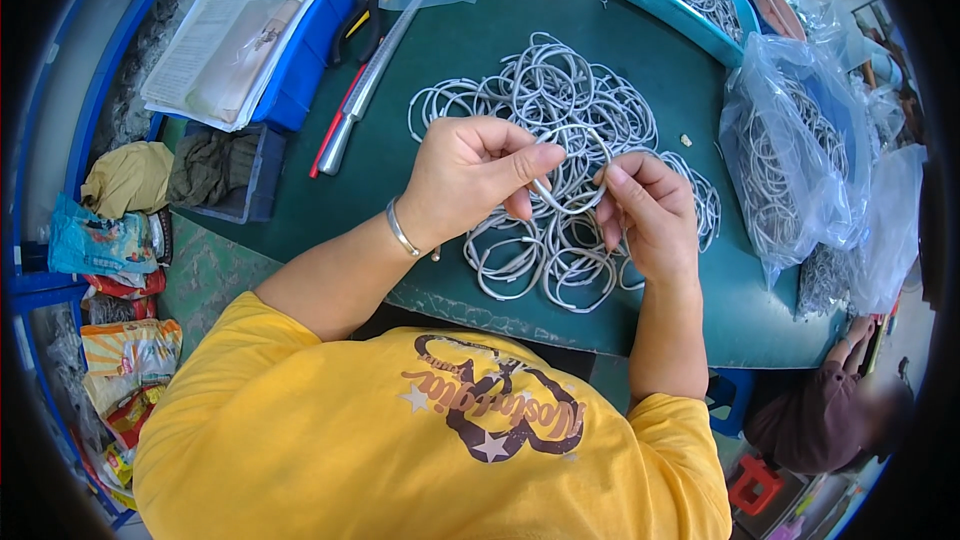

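Note:
Between my two hands is a round silver-grey metal ring (570, 210), like a bangle, raised over the table. My left hand (475, 168) pinches its left side between thumb and fingers. On the opposite side my right hand (648, 202) grips the ring with thumb and fingertips. Beneath and beyond my hands spreads a loose pile of similar grey rings (570, 80) on the green table. Some of them lie nearer to me, just under the held ring. A silver bangle (401, 228) circles my left wrist.
Left of the pile lie a tapered metal mandrel (372, 75), a red stick (328, 145) and black-and-yellow pliers (357, 30). A blue bin (290, 80) carries papers. More rings fill a turquoise basket (735, 30) and a plastic bag (790, 160) at right. Another person (820, 420) sits at lower right.

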Motion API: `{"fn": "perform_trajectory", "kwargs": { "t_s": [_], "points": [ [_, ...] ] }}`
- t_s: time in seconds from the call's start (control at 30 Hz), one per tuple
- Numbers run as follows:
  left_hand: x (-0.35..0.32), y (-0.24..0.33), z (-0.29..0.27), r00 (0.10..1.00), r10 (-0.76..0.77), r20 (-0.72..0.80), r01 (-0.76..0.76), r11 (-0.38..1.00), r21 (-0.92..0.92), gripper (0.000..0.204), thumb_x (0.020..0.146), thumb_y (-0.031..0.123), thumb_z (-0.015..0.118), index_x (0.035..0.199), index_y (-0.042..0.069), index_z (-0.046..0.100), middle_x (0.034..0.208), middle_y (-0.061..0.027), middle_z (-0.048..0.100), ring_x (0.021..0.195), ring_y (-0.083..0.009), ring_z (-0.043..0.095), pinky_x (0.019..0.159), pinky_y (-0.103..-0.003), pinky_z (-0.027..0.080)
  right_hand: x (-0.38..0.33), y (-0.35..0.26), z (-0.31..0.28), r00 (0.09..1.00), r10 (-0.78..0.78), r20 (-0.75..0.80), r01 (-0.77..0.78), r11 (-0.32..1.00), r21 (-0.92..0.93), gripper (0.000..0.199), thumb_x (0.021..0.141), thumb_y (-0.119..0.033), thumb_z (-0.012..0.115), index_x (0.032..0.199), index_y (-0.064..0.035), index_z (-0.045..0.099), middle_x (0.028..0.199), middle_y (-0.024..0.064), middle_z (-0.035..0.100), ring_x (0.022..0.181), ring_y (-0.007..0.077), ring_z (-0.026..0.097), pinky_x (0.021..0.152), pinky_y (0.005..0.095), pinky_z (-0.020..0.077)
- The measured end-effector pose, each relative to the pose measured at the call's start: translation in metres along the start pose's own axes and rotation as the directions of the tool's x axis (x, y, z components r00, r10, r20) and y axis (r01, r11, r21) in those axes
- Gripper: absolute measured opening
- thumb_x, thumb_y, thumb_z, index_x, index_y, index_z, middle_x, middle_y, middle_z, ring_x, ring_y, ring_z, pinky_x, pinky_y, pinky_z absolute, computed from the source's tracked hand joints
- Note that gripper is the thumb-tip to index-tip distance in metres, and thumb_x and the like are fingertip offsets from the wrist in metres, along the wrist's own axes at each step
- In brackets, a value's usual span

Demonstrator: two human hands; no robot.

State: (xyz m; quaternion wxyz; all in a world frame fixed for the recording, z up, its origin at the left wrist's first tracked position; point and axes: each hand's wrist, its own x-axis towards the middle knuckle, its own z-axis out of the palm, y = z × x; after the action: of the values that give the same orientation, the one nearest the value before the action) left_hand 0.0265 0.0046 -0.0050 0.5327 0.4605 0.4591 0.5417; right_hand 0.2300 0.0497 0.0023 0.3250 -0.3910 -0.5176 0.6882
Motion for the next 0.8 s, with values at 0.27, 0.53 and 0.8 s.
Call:
{"fn": "perform_trajectory", "kwargs": {
  "t_s": [0.27,0.53,0.8],
  "points": [
    [-0.004,-0.002,0.007,0.999,-0.006,0.035,0.006,1.000,-0.007,0.017,0.082,0.015,0.071,0.079,-0.001,0.068,0.062,-0.0032,0.064,0.049,-0.0060,0.059,0.044,-0.015,0.044,0.001,0.010,0.010,0.916,-0.382,-0.124,0.332,0.893,-0.303,0.013,0.084,0.000,0.064,0.096,0.0028,0.064,0.085,0.0029,0.059,0.067,0.0048,0.051,0.059,0.0173,0.0405],
    [-0.005,-0.005,0.007,0.998,-0.011,0.057,0.011,1.000,-0.005,0.018,0.080,0.015,0.073,0.078,-0.001,0.067,0.063,-0.0037,0.064,0.049,-0.0059,0.059,0.044,-0.015,0.043,0.002,0.009,0.009,0.916,-0.381,-0.126,0.319,0.882,-0.348,0.008,0.082,-0.002,0.066,0.088,0.0019,0.066,0.078,0.0029,0.060,0.065,0.0065,0.053,0.057,0.0189,0.0419],
    [-0.006,0.001,0.007,0.996,-0.013,0.093,0.008,0.999,0.044,0.010,0.082,0.007,0.069,0.078,-0.002,0.066,0.069,-0.0061,0.065,0.052,-0.0085,0.061,0.045,-0.017,0.046,0.001,0.009,0.007,0.929,-0.347,-0.128,0.288,0.895,-0.340,0.007,0.081,-0.003,0.067,0.087,0.0012,0.066,0.078,0.0027,0.060,0.065,0.0064,0.053,0.058,0.0186,0.0428]
  ]
}}
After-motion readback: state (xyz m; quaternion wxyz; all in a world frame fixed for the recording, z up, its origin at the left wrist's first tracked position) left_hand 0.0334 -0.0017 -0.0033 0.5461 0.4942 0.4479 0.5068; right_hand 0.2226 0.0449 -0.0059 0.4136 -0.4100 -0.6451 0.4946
